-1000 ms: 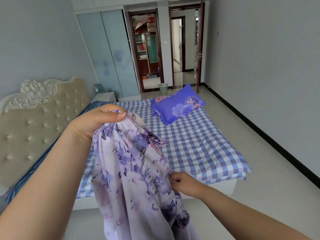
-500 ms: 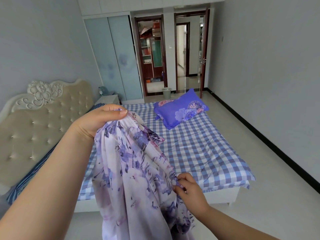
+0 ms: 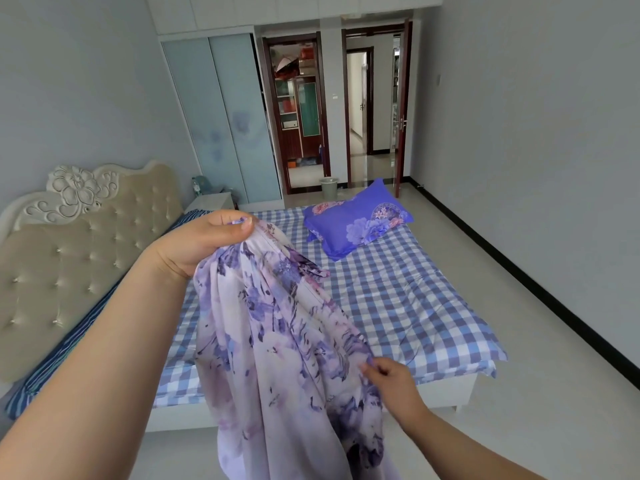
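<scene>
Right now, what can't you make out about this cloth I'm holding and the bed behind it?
The floral cloth: its lower end runs off the bottom edge of the head view, so its shape is unknown.
The left hand: how its far fingers grip is hidden behind the gathered cloth.
The right hand: fingertips partly buried in the folds.
The bed: near left part covered by cloth and forearm.

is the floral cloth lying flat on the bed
No, the left hand holds the floral cloth up and the right hand pinches its edge.
</scene>
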Tool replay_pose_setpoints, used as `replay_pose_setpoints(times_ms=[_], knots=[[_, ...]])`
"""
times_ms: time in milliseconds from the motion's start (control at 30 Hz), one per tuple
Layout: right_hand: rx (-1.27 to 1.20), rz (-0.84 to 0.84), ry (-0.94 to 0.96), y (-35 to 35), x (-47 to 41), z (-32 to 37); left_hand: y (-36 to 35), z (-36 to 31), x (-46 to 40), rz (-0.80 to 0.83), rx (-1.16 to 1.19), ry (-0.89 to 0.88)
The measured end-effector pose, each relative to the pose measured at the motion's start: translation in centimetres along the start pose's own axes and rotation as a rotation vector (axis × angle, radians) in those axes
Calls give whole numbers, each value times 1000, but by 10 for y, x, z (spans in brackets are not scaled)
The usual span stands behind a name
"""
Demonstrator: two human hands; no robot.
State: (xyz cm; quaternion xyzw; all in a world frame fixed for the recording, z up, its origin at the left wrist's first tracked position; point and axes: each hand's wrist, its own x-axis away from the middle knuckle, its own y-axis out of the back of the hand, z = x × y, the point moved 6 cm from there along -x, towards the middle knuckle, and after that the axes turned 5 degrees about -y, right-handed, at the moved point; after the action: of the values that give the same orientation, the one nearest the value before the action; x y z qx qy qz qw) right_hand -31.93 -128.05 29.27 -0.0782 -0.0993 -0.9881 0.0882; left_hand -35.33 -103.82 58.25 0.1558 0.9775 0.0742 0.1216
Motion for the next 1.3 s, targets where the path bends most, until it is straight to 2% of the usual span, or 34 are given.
replay_pose_setpoints(times_ms=[67,167,267,333,400,533,633,733,833,867,967,1033,1067,1133,1233,1300], knots=[[-102,-140,-47,31,-7,15,17,10,0,-74,-81,38],[-75,-355,8,95,-29,73,38,39,4,-196,-321,123],[89,-490,237,141,-48,155,58,81,9,-521,-572,165],[332,-453,364,140,-52,199,69,100,11,-760,-650,217],[605,-343,406,127,-55,218,78,105,13,-918,-679,258],[947,-60,306,109,-65,201,84,79,4,-1054,-714,155],[992,21,263,102,-62,184,77,51,-4,-1150,-780,49],[860,80,211,95,-57,162,67,37,-5,-1257,-733,-116],[789,60,165,96,-51,146,62,38,-10,-1232,-766,-141],[749,-13,175,106,-52,150,63,42,-14,-1171,-804,-92],[435,-421,331,157,-51,202,62,69,-29,-861,-978,104],[268,-527,483,175,-46,248,53,95,-29,-716,-1012,176],[280,-514,533,173,-43,267,50,105,-25,-722,-971,199],[463,-409,520,160,-45,279,52,112,-13,-835,-867,246],[909,-162,351,143,-58,242,65,101,-2,-966,-818,235],[955,-8,204,137,-61,204,70,86,-1,-1012,-832,194]])
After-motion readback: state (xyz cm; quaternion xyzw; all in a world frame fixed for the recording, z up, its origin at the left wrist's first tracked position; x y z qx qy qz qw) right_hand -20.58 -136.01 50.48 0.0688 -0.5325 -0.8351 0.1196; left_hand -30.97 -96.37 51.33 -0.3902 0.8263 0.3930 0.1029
